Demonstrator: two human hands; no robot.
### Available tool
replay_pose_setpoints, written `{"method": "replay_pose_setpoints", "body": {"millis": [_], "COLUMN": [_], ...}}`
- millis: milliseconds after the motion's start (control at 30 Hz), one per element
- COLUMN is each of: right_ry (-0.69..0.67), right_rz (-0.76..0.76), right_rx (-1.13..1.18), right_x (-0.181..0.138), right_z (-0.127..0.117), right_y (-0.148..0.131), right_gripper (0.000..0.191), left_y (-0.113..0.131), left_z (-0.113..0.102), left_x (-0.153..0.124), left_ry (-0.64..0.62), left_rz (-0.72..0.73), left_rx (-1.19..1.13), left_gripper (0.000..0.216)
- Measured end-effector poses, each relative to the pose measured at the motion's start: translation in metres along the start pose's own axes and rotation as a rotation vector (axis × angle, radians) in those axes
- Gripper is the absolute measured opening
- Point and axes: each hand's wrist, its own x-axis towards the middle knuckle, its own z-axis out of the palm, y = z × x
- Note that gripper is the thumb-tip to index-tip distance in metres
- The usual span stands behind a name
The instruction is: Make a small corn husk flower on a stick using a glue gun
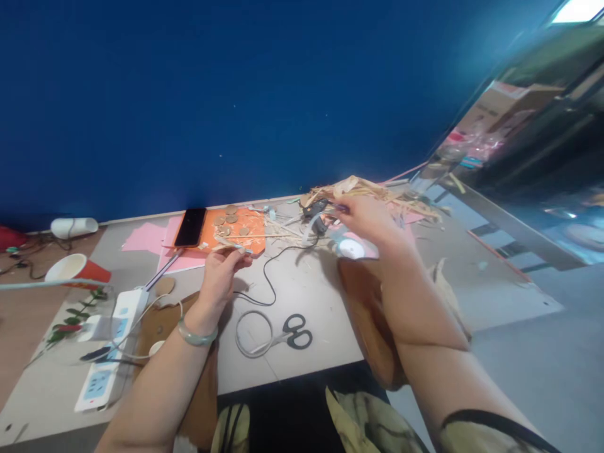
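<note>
My left hand [221, 272], with a pale green bangle at its wrist, is closed in a pinch. A small pale piece shows at its fingertips, too small to name. Just beyond it lies an orange board [255, 228] with round brown discs [231, 218] and straw-coloured shreds. My right hand [365, 217] is closed at the back of the table, beside a black corded device [315, 209]. A slim dark end shows at its fingers, but what it grips is mostly hidden. Under the right wrist sits a white round spool-like thing [352, 248].
Scissors [297, 331] and a grey cable loop [255, 333] lie in front. At left are a power strip [111, 352], a tipped paper cup [78, 270] and a phone [190, 227]. Dry straw [363, 186] is heaped against the blue wall [236, 100].
</note>
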Motion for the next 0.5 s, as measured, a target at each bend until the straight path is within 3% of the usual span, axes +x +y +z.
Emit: {"method": "replay_pose_setpoints", "body": {"millis": [167, 267, 333, 400, 433, 500], "right_ry": [-0.086, -0.150, -0.140, -0.036, 0.084, 0.173], "right_rz": [0.179, 0.218, 0.210, 0.167, 0.089, -0.041], "right_rx": [-0.097, -0.117, -0.139, -0.164, -0.153, -0.103], "right_x": [0.014, 0.013, 0.006, -0.001, -0.004, -0.009], "right_z": [0.015, 0.032, 0.036, 0.033, 0.029, 0.021], "right_y": [0.056, 0.071, 0.067, 0.053, 0.042, 0.016], "right_gripper": [0.021, 0.022, 0.029, 0.037, 0.038, 0.033], "left_y": [0.000, 0.001, 0.001, 0.002, 0.002, 0.004], "left_z": [0.000, 0.000, 0.001, 0.001, 0.001, 0.002], "left_x": [0.002, 0.003, 0.002, 0.001, 0.000, -0.001], "left_ry": [0.016, 0.026, 0.026, 0.023, 0.023, 0.024], "left_rz": [0.009, 0.020, 0.024, 0.022, 0.022, 0.026], "left_rx": [-0.022, -0.027, -0.021, 0.001, 0.014, 0.046], "left_gripper": [0.024, 0.023, 0.023, 0.022, 0.022, 0.022]}}
